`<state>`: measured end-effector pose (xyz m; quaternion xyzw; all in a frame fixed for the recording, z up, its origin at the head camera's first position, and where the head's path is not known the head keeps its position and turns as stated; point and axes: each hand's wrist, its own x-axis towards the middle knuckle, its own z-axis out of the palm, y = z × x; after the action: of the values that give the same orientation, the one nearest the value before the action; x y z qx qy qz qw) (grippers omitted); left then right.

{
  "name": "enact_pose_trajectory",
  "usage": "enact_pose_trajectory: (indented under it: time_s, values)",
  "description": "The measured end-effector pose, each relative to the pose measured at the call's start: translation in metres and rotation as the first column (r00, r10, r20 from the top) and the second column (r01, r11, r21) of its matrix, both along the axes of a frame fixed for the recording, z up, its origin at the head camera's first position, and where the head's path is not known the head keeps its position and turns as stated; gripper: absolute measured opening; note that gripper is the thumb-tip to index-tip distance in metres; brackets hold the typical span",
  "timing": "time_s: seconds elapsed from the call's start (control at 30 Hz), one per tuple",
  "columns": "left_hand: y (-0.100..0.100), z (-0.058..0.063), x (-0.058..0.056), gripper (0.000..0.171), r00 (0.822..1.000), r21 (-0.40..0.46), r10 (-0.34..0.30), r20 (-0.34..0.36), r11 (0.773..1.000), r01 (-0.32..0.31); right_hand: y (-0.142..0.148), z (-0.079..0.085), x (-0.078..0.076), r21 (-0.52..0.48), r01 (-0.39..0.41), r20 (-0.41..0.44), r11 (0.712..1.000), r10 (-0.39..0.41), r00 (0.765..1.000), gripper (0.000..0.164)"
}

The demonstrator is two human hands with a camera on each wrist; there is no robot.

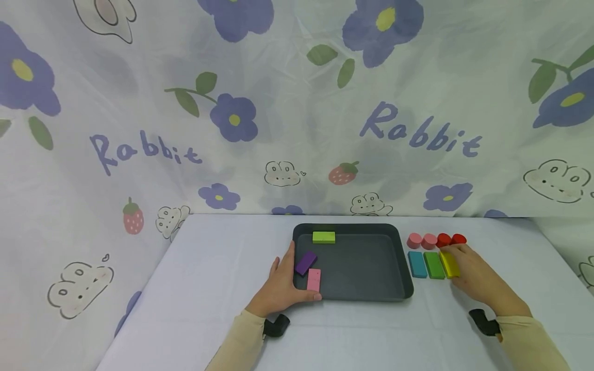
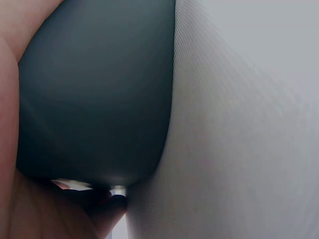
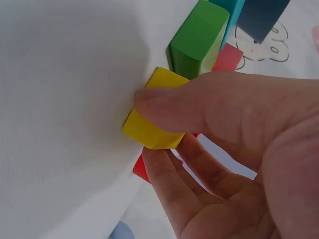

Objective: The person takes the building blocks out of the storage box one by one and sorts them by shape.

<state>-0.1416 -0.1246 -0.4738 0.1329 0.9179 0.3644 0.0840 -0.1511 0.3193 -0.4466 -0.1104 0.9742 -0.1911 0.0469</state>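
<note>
At the near left corner of a dark grey baking tray (image 1: pixel 357 268), my left hand (image 1: pixel 278 288) holds the rim, thumb on the front edge and fingers along the left side. The left wrist view shows the tray's wall (image 2: pixel 99 99) close up beside that hand. With thumb and fingers, my right hand (image 1: pixel 478 278) pinches a yellow block (image 3: pixel 157 132), the rightmost of a row. A green block (image 1: pixel 434 265) and a blue block (image 1: pixel 417 265) stand to its left. Inside the tray lie a lime block (image 1: pixel 324 237), a purple block (image 1: pixel 306 263) and a pink block (image 1: pixel 314 280).
Behind the row of blocks are two pink cylinders (image 1: pixel 414 240) and two red cylinders (image 1: pixel 443 240), close to the right fingers. A white cloth covers the table (image 1: pixel 223 268). A printed curtain (image 1: pixel 287 113) hangs along the table's far edge.
</note>
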Motion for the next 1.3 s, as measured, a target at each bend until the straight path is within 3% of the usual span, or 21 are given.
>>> enact_pose_trajectory:
  time_s: [0.5,0.9,1.3]
  values:
    - [0.0,0.002,0.001,0.144,1.0,-0.01,-0.003,0.002,1.0,0.003,0.001,-0.001,0.0,0.01,-0.013,-0.008,1.0,0.013,1.0,0.063]
    - [0.0,0.003,0.001,0.144,1.0,-0.011,0.003,0.004,1.0,-0.003,0.002,0.02,0.005,0.06,0.034,0.037,0.998,-0.036,0.999,0.071]
    - [0.0,0.003,0.001,0.143,1.0,-0.016,0.002,0.007,1.0,-0.002,-0.028,0.04,0.017,-0.022,-0.059,-0.093,0.998,0.057,0.994,0.069]
